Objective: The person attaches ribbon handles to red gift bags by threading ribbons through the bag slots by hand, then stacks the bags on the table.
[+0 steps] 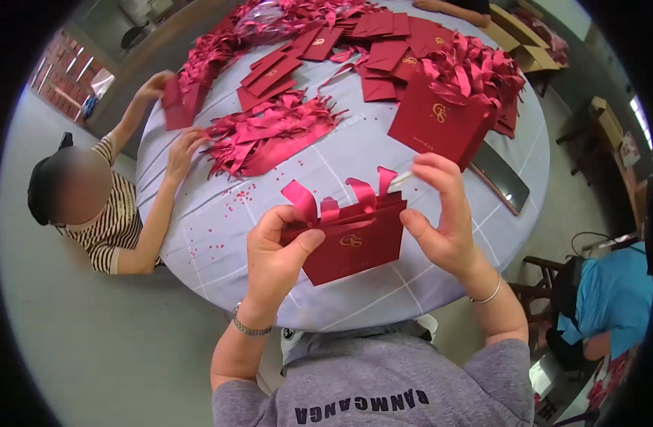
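Note:
A small dark red paper gift bag (358, 249) with a gold logo stands tilted at the near edge of the table, in front of me. Pink ribbon handles (361, 193) loop up from its top. My left hand (280, 249) is closed on the bag's upper left corner, thumb on the front face. At the other top corner, my right hand (440, 213) holds a slim white stick-like tool (400, 179), its tip beside a ribbon loop. The right thumb is close to the bag's side edge; whether it touches, I cannot tell.
A larger red bag (437, 121) stuffed with ribbons stands beyond my right hand, beside a phone (501, 176). Ribboned bags (269, 135) and flat red bags (269, 75) cover the far table. Red dots (241, 196) lie scattered. A co-worker (113, 206) handles bags at left.

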Demonstrator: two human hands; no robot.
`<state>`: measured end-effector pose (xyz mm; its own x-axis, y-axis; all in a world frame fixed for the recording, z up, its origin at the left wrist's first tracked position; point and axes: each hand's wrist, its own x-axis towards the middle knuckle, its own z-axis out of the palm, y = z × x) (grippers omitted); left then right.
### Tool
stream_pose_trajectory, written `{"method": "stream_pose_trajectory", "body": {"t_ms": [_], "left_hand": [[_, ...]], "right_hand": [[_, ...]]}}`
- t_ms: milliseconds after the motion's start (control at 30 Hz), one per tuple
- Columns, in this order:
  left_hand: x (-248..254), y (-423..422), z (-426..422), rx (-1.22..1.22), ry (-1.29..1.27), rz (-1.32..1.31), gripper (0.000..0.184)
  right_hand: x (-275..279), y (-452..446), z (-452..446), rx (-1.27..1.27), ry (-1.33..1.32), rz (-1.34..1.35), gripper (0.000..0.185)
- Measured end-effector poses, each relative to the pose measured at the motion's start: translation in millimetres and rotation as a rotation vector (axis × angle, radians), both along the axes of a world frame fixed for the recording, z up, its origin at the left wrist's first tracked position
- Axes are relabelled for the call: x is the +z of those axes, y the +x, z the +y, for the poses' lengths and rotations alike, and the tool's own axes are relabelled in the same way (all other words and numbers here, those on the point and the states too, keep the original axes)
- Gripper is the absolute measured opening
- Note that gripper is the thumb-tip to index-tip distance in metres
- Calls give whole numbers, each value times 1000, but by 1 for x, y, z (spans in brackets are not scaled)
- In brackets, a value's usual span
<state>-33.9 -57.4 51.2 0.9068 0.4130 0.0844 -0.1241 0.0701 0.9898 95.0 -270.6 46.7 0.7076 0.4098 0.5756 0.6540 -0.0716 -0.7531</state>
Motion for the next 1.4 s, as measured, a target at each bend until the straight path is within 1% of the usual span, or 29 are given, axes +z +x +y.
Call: {"method": "stream_pose_trajectory", "body": {"t_ms": [33,67,100,133,200,233,267,333,400,467,500,567,600,667,700,733,767,833,867,900,933,967,1000,1067,1133,1200,1233,1333,1400], "left_hand": [[2,2,-3,-14,-3,3,22],[2,3,-6,-11,58,-17,23],[2,4,-8,-10,118,-41,24],[3,4,-9,-29,119,-53,24],[3,5,-12,4,236,-23,27],[0,4,-10,-42,208,-24,27],[-2,6,-10,-70,208,-44,27],[-8,10,-9,-99,88,-67,28],[-11,17,-8,-137,84,-100,29],[-9,26,-7,-141,60,-101,30],[-5,31,-7,-148,61,-108,30],[8,45,-8,-247,206,-203,32],[13,55,-9,-247,206,-208,32],[22,75,-9,-115,113,-284,36],[21,82,-2,-98,88,-320,39],[19,84,5,-64,96,-327,35],[14,85,12,-65,81,-314,34],[-4,81,18,-53,64,-297,33],[-15,77,19,-31,86,-215,30],[-24,73,20,-8,109,-132,27],[-31,69,21,3,108,-132,27],[-36,64,22,-30,302,-23,25],[-43,61,23,-65,494,91,24],[-57,56,20,-76,543,112,22],[-66,54,20,-80,589,133,20],[-69,55,24,-105,807,-32,21],[-70,55,24,-105,795,-35,22],[-72,53,24,-109,732,-65,22],[-72,52,29,-122,750,-84,23]], "right_hand": [[15,6,0,86,-125,-216,51],[26,9,0,173,-249,-434,46],[33,8,7,179,-302,-480,38],[33,8,9,157,-307,-488,38],[28,11,11,277,-408,-561,35],[26,13,11,269,-409,-522,28],[21,14,11,237,-420,-531,28],[11,17,12,221,-421,-442,22],[14,19,7,213,-397,-440,23],[28,19,2,285,-412,-196,19],[30,24,0,277,-412,-201,19],[36,41,-5,350,-361,-89,15],[50,45,-7,277,-332,-149,11],[68,59,-14,88,-339,-269,11],[70,69,-17,-16,-328,-299,11],[70,80,-19,-119,-315,-328,11],[64,97,-21,-253,-395,-451,13],[47,124,-26,-449,-681,-419,27],[40,130,-26,-556,-802,-423,36],[31,132,-25,-545,-801,-425,36],[23,132,-24,-584,-803,-536,47],[18,130,-22,-621,-802,-649,58],[15,126,-19,-609,-803,-653,58],[13,115,-12,-583,-828,-692,69],[13,106,-6,-544,-838,-719,69],[14,102,5,-464,-805,-716,66],[17,98,13,-452,-774,-729,61],[19,98,40,-342,-780,-728,55],[18,98,66,-319,-754,-744,51]]}}
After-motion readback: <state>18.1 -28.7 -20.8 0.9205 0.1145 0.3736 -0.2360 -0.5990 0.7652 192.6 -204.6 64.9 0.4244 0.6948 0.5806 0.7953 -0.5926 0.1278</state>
